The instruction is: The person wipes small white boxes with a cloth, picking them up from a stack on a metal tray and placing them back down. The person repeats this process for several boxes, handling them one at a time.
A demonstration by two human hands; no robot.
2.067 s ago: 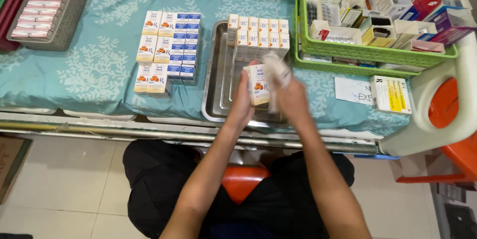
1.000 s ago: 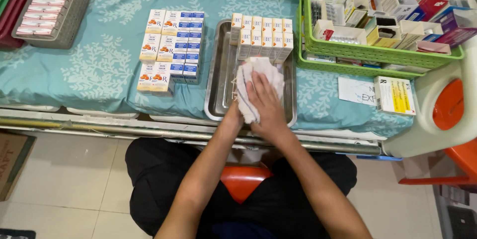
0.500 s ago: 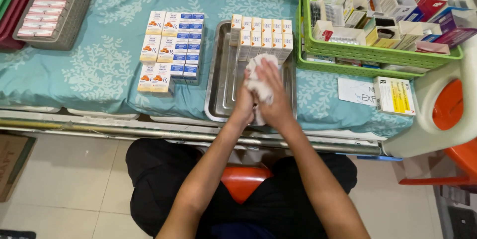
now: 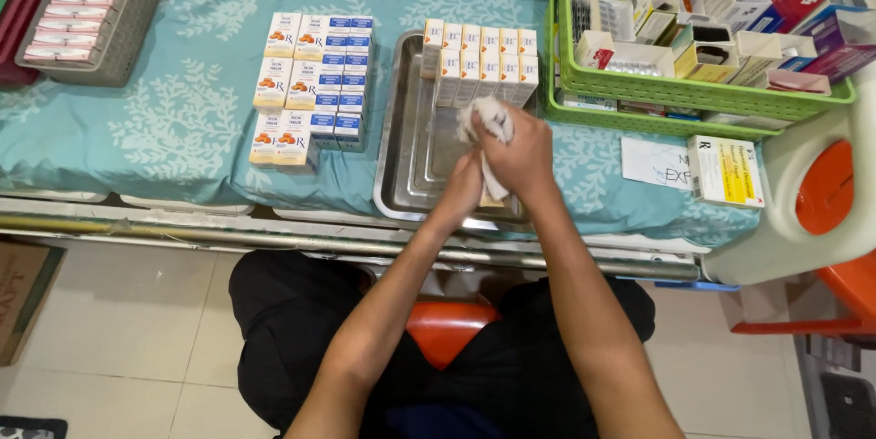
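green basket [image 4: 693,92], grey tray [image 4: 119,56], orange stool [image 4: 447,325]

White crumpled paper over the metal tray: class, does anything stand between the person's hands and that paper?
Nothing visible does. The right hand already grips the white crumpled paper, and the left hand touches it from below, above the metal tray. The row of small boxes stands behind, apart.

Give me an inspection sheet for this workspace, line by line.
Surface: teal leaf-patterned cloth over a table.
Job's things: crumpled white cloth; rectangular steel tray holding a row of white and orange small boxes.
Clutter: stacked orange and blue boxes; green plastic basket of mixed cartons; grey basket of pink boxes; white and yellow box.
Grippers: right hand clutches the cloth; left hand touches it.
Cables: nothing seen.
Surroundings: tiled floor, orange stool.
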